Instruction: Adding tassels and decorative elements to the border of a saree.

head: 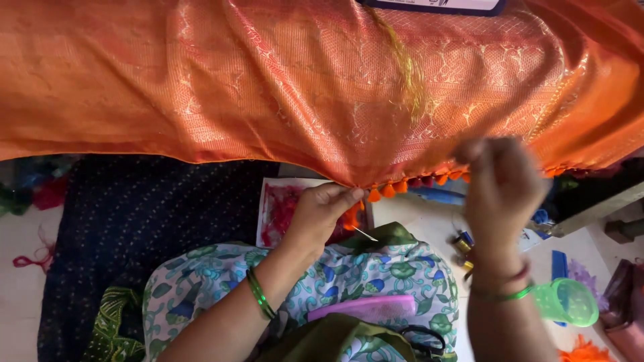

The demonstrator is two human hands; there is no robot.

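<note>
While our left hand [320, 209] is pinching the hem of the orange woven cloth [268, 80], its fingers [345, 195] are closing together on the edge just beside a row of orange tassels [389, 190]. Our right hand [502, 184] is blurring near that row; we cannot tell its fingers' state. A pink comb [372, 308] is lying on our lap below.

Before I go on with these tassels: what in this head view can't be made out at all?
- Right hand: motion-blurred; whatever its fingers hold is unreadable.
- Thread: too fine to trace from the needle by the left hand.
- Orange tassels: the row vanishes behind the right hand.
- Scissors: cut off by the bottom edge.
- Orange sari cloth: covers everything behind it and runs past the frame edges.
</note>
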